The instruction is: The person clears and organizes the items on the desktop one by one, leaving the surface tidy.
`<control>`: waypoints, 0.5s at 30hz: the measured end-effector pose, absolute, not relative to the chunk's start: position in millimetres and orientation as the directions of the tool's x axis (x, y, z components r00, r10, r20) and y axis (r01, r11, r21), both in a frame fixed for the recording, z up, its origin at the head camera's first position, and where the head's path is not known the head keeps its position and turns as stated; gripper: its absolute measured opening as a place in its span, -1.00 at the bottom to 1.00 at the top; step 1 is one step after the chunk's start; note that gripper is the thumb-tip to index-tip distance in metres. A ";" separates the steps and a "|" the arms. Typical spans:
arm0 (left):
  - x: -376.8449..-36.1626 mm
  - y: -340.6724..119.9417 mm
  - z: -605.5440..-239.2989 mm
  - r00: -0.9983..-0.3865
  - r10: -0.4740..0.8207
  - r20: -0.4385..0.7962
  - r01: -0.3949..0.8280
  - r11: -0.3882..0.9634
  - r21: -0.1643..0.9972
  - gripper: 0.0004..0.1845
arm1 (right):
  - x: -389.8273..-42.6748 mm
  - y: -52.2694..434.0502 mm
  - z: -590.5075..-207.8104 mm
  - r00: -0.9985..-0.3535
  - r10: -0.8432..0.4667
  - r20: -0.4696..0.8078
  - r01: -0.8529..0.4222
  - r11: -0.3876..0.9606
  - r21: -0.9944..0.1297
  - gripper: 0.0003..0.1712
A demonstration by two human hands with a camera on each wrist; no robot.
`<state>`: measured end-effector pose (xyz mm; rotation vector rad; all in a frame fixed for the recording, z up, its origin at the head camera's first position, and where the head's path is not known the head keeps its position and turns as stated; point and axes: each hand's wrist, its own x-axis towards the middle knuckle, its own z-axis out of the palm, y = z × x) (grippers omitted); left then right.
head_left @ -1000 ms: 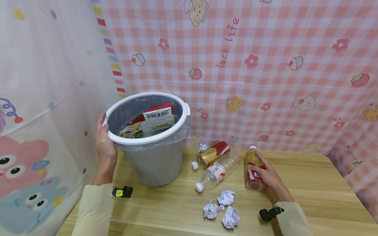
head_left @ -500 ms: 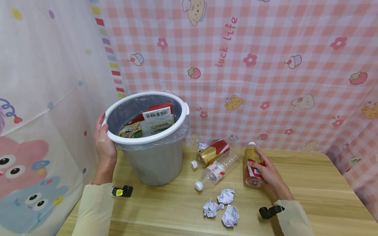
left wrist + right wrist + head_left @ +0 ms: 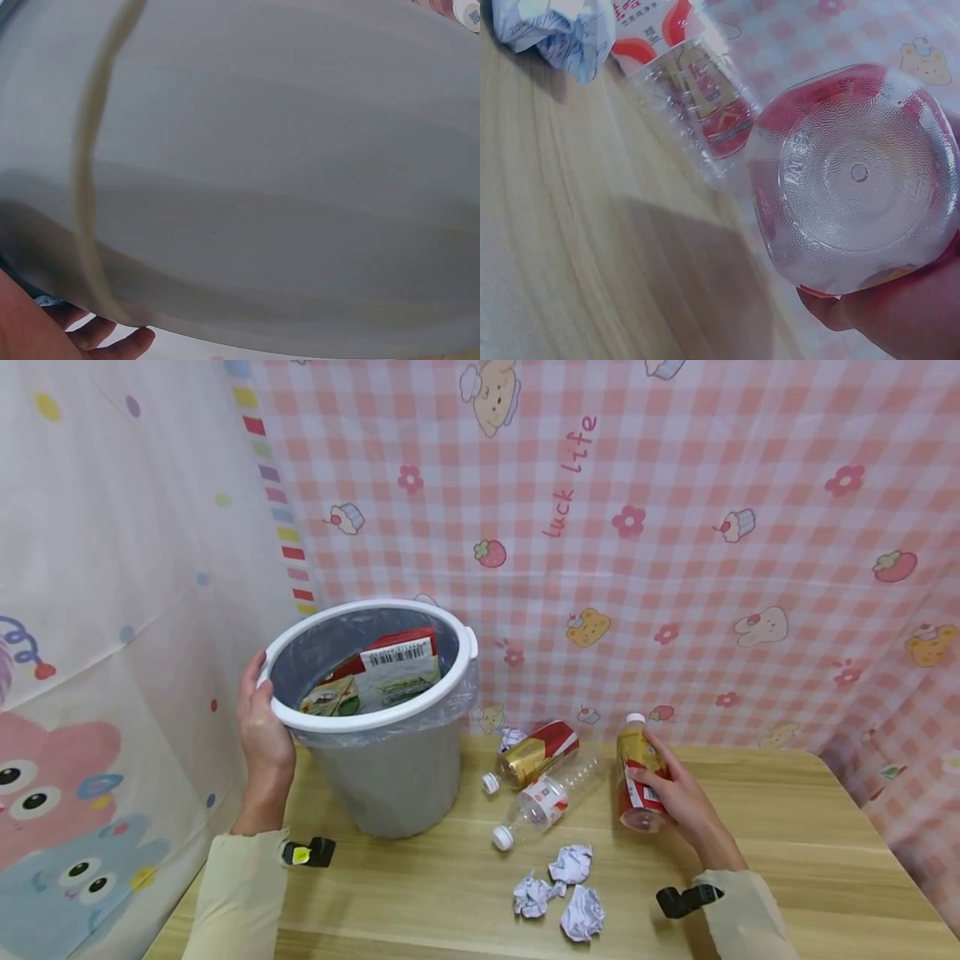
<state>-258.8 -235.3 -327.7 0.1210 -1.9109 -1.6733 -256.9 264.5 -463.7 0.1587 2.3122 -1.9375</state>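
My left hand (image 3: pixel 265 739) holds the left side of a grey trash bin (image 3: pixel 397 777) near its white rim. Its fingertips (image 3: pixel 135 341) lie along the bin's outer wall in the left wrist view. Inside the lined bin sit red and white printed cartons (image 3: pixel 401 664). At the right, my right hand (image 3: pixel 686 793) grips a plastic bottle (image 3: pixel 641 760) with a gold and red label and white cap. The bottle's clear base (image 3: pixel 859 176) faces the right wrist camera. To its left lie a clear bottle (image 3: pixel 545 802) and another gold-and-red-labelled bottle (image 3: pixel 536 756).
Several crumpled paper balls (image 3: pixel 582 913) lie near the front middle of the wooden table (image 3: pixel 420 902), and one paper ball (image 3: pixel 512 739) is behind the lying bottles. A pink checked cloth (image 3: pixel 675 577) hangs behind the table; a white printed cloth (image 3: pixel 112 610) hangs at the left.
My right hand has raised the gold-and-red-labelled bottle slightly, tilting its base more toward me. The left hand keeps its place on the trash bin. The head view has shifted a little.
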 end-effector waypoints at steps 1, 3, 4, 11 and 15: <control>-258.8 -235.4 -327.9 -0.824 -0.433 0.367 0.303 0.211 0.929 -0.45 | -256.8 264.0 -462.4 -0.988 0.001 -0.152 0.150 0.172 -0.974 -0.10; -258.8 -235.6 -328.2 -0.823 -0.434 0.368 0.302 0.215 0.929 -0.45 | -256.3 262.8 -459.4 -0.990 -0.001 -0.141 0.139 0.172 -0.975 -0.10; -258.9 -235.7 -328.3 -0.822 -0.434 0.369 0.303 0.216 0.928 -0.45 | -255.9 262.0 -457.8 -0.990 -0.003 -0.138 0.136 0.170 -0.976 -0.10; -259.6 -236.2 -328.2 -0.815 -0.441 0.375 0.313 0.210 0.926 -0.45 | -254.4 255.4 -445.6 -0.995 -0.018 -0.094 0.089 0.190 -0.978 -0.11; -259.9 -236.7 -327.7 -0.810 -0.446 0.380 0.321 0.206 0.925 -0.44 | -254.1 252.2 -437.2 -0.998 -0.021 -0.063 0.057 0.202 -0.978 -0.10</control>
